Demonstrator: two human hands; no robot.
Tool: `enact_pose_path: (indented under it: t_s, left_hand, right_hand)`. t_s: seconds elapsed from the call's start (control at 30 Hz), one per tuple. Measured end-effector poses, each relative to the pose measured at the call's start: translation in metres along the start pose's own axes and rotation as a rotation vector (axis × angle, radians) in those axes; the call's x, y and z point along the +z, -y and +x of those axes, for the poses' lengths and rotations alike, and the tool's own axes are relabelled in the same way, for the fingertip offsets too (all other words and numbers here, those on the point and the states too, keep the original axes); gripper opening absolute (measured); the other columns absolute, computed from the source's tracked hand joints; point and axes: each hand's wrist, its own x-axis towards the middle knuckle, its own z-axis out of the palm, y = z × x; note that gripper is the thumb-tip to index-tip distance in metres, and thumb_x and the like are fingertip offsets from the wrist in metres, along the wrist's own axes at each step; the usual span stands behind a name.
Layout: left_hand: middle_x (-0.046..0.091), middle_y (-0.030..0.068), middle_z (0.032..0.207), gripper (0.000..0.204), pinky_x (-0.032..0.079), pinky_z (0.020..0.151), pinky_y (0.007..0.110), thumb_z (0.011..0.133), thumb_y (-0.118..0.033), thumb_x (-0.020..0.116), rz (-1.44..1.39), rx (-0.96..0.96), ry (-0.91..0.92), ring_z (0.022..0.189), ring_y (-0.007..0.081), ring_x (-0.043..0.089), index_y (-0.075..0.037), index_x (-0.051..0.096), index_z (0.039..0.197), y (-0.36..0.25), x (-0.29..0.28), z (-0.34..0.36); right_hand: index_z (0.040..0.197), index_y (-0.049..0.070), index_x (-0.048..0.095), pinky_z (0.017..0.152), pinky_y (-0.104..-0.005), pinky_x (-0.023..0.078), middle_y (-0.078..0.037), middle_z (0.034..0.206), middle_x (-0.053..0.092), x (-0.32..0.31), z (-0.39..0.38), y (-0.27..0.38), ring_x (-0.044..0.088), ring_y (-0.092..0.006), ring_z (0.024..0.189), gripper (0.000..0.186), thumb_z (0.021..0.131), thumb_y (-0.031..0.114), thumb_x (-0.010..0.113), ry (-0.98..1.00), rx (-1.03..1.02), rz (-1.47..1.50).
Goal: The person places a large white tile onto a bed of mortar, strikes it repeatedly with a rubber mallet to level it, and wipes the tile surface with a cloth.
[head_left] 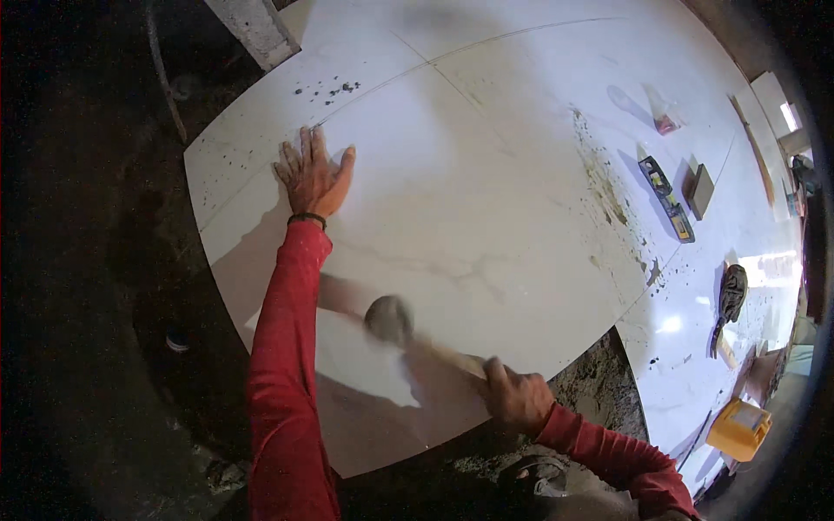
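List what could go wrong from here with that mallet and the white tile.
1. The mallet in the right hand looks blurred, as if swinging; too hard a blow might chip or crack the white tile.
2. The left hand lies spread flat near a joint, so a stray swing could possibly strike it or the forearm.
3. Dark crumbs lie beyond the left hand; dragged under the palm, they might scratch the surface.

- The left hand (pixel 314 184) is wearing a thin, dark wristband (pixel 307 218).
- The left sleeve (pixel 285 369) is showing red, running long and ending just beside the wristband.
- The right sleeve (pixel 606 450) is also showing red, running long and wrinkling into several folds.
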Motion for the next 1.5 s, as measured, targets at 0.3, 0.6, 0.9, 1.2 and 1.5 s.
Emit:
enact_pose_path:
  t_s: [0.3,0.6,0.9,1.2,1.5]
  left_hand:
    - [0.018,0.0074,0.164,0.073,0.006,0.106,0.08,0.097,-0.061,0.037,0.018,0.004,0.062,0.147,0.0504,0.01,-0.024,0.02,0.157,-0.035,0.008,0.027]
    - [0.017,0.0044,0.164,0.078,0.004,0.107,0.079,0.094,-0.065,0.039,-0.018,0.009,0.017,0.148,0.0469,0.011,-0.019,0.025,0.156,-0.04,0.01,0.035]
    - [0.016,0.0038,0.165,0.079,0.004,0.109,0.078,0.094,-0.068,0.036,-0.026,-0.027,0.07,0.149,0.0431,0.01,-0.022,0.022,0.157,-0.037,0.003,0.036]
    - [0.016,0.004,0.165,0.081,0.004,0.109,0.078,0.093,-0.067,0.038,-0.021,-0.033,0.078,0.149,0.0442,0.01,-0.021,0.02,0.157,-0.035,0.005,0.028]
    - [0.017,0.005,0.164,0.079,0.005,0.108,0.078,0.094,-0.065,0.037,-0.061,-0.023,0.074,0.148,0.0462,0.011,-0.019,0.022,0.156,-0.037,0.013,0.03]
  right_hand:
    - [0.104,-0.002,0.054,0.048,-0.0393,0.052,-0.013,0.065,0.063,-0.021,0.004,-0.005,0.066,-0.0294,0.054,0.032,0.089,0.022,0.069,-0.091,-0.01,0.051]
    - [0.105,0.002,0.053,0.043,-0.0389,0.05,-0.014,0.07,0.064,-0.039,0.022,-0.007,0.063,-0.0296,0.049,0.031,0.09,0.024,0.068,-0.139,-0.013,0.114]
    - [0.099,0.005,0.048,0.043,-0.0421,0.049,-0.014,0.07,0.063,-0.064,0.052,0.001,0.063,-0.0325,0.051,0.031,0.092,0.03,0.065,-0.245,0.021,0.215]
    - [0.102,0.007,0.05,0.044,-0.044,0.048,-0.015,0.072,0.066,-0.059,0.06,-0.003,0.064,-0.0334,0.055,0.029,0.09,0.026,0.067,-0.239,0.014,0.249]
    - [0.099,0.005,0.045,0.041,-0.0446,0.047,-0.018,0.068,0.063,-0.069,0.059,0.0,0.061,-0.0353,0.049,0.026,0.095,0.026,0.06,-0.439,-0.062,0.361]
